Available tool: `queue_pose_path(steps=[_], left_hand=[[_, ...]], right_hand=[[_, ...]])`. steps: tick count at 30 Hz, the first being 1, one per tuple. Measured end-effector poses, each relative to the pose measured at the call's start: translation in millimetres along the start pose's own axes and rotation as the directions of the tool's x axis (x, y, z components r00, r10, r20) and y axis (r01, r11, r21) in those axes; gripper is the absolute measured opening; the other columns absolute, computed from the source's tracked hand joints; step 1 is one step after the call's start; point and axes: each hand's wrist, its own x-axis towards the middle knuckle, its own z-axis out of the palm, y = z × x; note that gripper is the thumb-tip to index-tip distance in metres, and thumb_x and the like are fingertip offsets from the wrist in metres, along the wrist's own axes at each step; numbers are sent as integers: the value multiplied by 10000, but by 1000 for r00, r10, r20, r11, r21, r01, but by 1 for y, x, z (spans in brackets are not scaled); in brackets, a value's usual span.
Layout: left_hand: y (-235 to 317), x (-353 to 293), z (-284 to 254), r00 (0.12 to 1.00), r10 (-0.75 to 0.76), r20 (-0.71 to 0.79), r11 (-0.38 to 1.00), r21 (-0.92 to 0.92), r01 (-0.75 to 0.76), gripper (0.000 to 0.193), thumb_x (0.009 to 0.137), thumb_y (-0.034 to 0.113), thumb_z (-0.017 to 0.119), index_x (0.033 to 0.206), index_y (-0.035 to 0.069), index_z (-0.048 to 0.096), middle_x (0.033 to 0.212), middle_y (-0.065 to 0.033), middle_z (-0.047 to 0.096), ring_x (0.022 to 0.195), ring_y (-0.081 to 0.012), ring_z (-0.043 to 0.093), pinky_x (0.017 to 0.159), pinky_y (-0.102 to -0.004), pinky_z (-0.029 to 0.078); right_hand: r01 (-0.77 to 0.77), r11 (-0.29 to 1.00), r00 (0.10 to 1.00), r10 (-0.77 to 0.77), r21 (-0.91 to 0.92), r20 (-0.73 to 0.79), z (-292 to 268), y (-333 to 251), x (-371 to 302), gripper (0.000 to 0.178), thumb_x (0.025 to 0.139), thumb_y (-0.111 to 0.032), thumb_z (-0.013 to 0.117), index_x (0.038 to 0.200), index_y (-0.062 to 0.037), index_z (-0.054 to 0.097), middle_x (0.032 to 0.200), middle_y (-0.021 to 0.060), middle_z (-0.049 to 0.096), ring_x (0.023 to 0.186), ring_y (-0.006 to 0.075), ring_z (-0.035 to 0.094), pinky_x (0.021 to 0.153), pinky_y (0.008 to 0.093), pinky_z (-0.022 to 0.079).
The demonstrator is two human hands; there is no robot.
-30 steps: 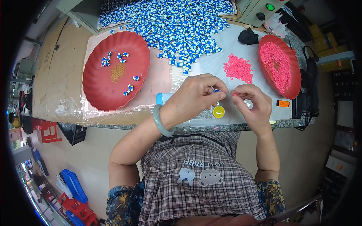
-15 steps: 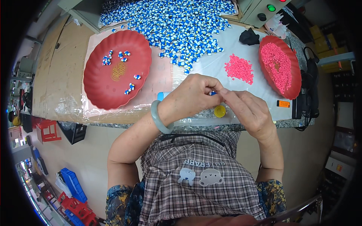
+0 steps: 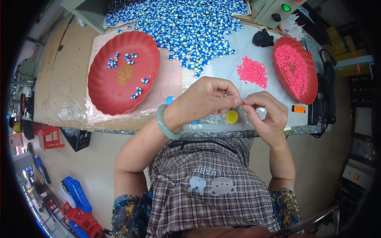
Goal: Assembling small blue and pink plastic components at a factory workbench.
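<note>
— What do I have closest to me?

— My two hands, meeting just above the near edge of the bench [image 3: 131, 127]. My left hand [image 3: 204, 101] is curled nearly closed, a pale green bangle [image 3: 166, 123] on its wrist, and a small blue-and-white piece [image 3: 224, 95] peeks out between its fingertips. My right hand [image 3: 265, 115] is pinched down on a tiny pink piece [image 3: 241, 102] – thumb and forefinger tight on it, the other fingers folded in. The two fingertip groups are touching or all but touching; I cannot tell which.

— And under the hands?

— A yellow cap [image 3: 231, 116] lies on the bench just below the spot where the fingertips meet, partly framed by both hands.

— Further out?

— To my left, a large red scalloped tray [image 3: 99, 97] holds a thin scatter of blue-and-white pieces around a gold emblem at its middle. To my right, a loose pink pile [image 3: 253, 72] sits on the clear plastic sheet, and beyond it a second red tray [image 3: 307, 89] is filled with more pink pieces. A black cloth-like lump [image 3: 262, 38] lies near that tray's far rim.

— At the far end?

— A broad heap of blue-and-white pieces [image 3: 186, 20] spreads across the back of the bench – well apart from my hands – with a grey box carrying a green button [image 3: 286, 7] at the far right corner.
</note>
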Motion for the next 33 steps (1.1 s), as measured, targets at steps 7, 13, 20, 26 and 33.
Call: queue_pose_path(steps=[7, 13, 20, 26, 33], left_hand=[[6, -2, 2, 999, -44, 6, 999, 29, 44, 99, 951, 168, 693, 970, 71, 700, 656, 47, 580, 528, 11, 468, 429, -162, 329], [-2, -2, 2, 1000, 15, 15, 999, 38, -16, 158, 970, 188, 670, 1036, 54, 720, 682, 47, 591, 559, 6, 479, 463, -156, 345], [-7, -13, -6, 994, 59, -95, 996, -65, -66, 300, 976, 61, 488, 1172, -23, 699, 1007, -98, 705, 698, -57, 522, 608, -189, 448], [-7, -20, -2, 987, 133, -88, 991, 32, -131, 436, 860, -81, 421, 1235, -34, 639, 1152, -117, 692, 821, -82, 548, 696, -202, 475], [-15, -21, -2, 961, 245, -131, 963, 146, -226, 387, 896, -144, 432, 1220, -36, 614, 1220, -114, 672, 1014, -117, 631, 827, -250, 536]], right_hand=[[0, 999, 998, 2, 37, -56, 6, 3, -3, 171, 765, 116, 727, 899, 36, 656, 853, 99, 697, 728, 158, 657, 618, 250, 529], [84, 996, 994, -85, -11, -69, 6, 7, -3, 166, 752, 114, 722, 872, 33, 640, 831, 92, 691, 709, 155, 648, 601, 247, 522], [-89, 995, 996, 88, 37, 31, -6, 9, -8, 140, 745, 101, 711, 840, 18, 649, 797, 70, 673, 686, 135, 640, 604, 241, 521], [-145, 989, 983, 139, 42, 119, -5, 10, -15, 114, 760, 66, 707, 845, 7, 661, 790, 66, 672, 670, 134, 647, 617, 244, 530], [-170, 985, 974, 167, 10, 153, -7, 9, -18, 105, 765, 60, 708, 839, 7, 655, 790, 67, 674, 663, 138, 655, 610, 250, 531]])
